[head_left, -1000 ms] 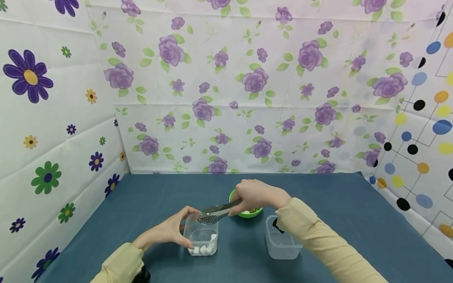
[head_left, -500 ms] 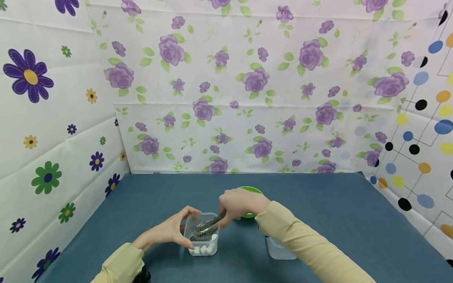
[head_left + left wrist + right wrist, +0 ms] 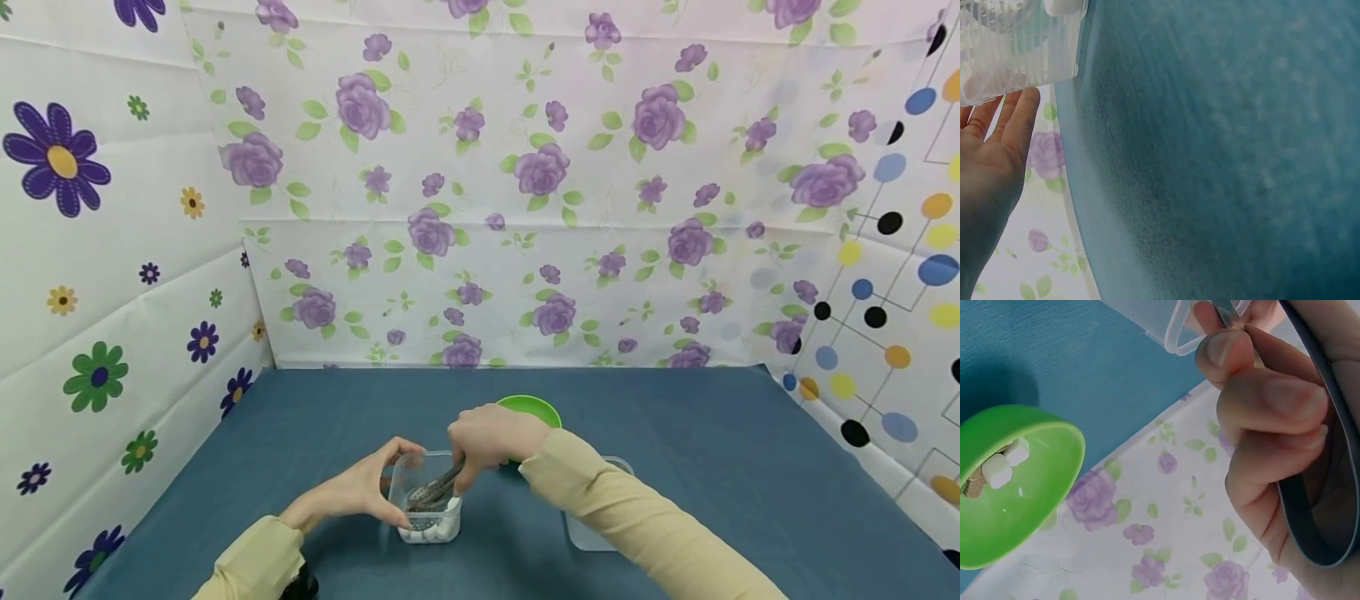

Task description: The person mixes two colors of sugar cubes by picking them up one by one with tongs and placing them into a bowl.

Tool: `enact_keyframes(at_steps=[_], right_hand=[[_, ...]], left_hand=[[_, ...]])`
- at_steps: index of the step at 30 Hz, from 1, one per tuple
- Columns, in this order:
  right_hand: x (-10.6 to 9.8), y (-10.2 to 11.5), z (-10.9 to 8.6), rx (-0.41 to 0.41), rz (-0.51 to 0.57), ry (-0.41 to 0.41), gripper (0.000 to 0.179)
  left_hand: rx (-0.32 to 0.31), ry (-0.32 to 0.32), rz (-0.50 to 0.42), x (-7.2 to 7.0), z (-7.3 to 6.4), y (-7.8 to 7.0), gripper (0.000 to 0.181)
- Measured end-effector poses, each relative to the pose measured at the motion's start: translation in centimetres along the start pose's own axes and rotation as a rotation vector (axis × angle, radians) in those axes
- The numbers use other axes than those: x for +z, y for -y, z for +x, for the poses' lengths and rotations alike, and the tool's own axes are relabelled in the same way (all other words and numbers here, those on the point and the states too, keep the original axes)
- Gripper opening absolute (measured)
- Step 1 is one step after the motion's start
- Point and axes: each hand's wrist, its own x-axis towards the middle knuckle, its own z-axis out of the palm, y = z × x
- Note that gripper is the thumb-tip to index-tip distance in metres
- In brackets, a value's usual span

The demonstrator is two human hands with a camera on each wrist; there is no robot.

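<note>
My left hand [image 3: 360,485] grips a clear plastic container [image 3: 407,477] from its left side, thumb at the near corner and fingers at the far one. Small white cube-like pieces [image 3: 442,531] lie at the bottom. In my right hand [image 3: 491,437] are metal tongs [image 3: 435,493], angled down over the rim with their perforated heads low inside among the cubes. The right wrist view shows the fingers curled round the dark tong handles [image 3: 1293,515]. Whether a cube sits between the tong heads, I cannot tell.
Behind the right hand stands a green bowl [image 3: 534,405]; the right wrist view shows white cubes [image 3: 999,472] and brown bits in it. A second clear container [image 3: 587,535] is partly hidden under the right sleeve. Blue cloth [image 3: 360,400] covers the table, with patterned sheets around it.
My right hand has moved left and down, bringing the tongs from above the container's rim down to the cubes inside. The left hand has stayed in place on the container.
</note>
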Motion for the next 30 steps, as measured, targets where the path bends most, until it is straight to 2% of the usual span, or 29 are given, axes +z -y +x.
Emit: enact_keyframes(at_steps=[14,22,30], right_hand=[[0.09,0.87,0.72,0.02,-0.073,0.034,0.026],[0.11,0.41,0.73,0.036,-0.176,-0.028,0.021],[0.23,0.3,0.53,0.023,-0.142,-0.046,0.022]], left_hand=[[-0.007,-0.002,0.001,0.09,-0.13,-0.03,0.071],[-0.012,0.005,-0.013,0.08,0.06,-0.03,0.069],[-0.008,0.004,-0.009,0.04,0.11,0.11,0.069]])
